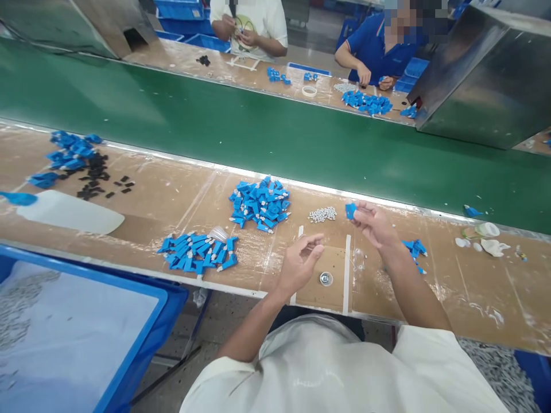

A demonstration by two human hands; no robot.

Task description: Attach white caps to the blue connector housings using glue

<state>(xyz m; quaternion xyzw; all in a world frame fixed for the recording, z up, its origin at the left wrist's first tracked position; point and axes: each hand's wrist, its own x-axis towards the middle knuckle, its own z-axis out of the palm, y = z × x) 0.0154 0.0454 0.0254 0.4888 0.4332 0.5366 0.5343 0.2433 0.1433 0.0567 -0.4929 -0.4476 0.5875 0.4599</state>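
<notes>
My right hand (371,222) pinches a blue plastic part (350,211) between thumb and fingers, just right of a small pile of grey-white pieces (322,214). My left hand (303,255) is raised over the bench with its fingers curved and thumb apart; nothing shows between them. Below and to its right is a small round clear dish (326,279). Left of my hands lie a large heap of blue parts (260,202) and a second, flatter group of blue parts (198,252). A few more blue parts (415,249) are beside my right forearm.
A green conveyor belt (193,117) runs beyond the bench (172,189). Two people work across it, near metal housings (486,74). Black pieces (92,175) and a translucent scoop-like piece (71,212) lie at left. A blue bin (161,298) stands lower left; white scraps (495,248) lie right.
</notes>
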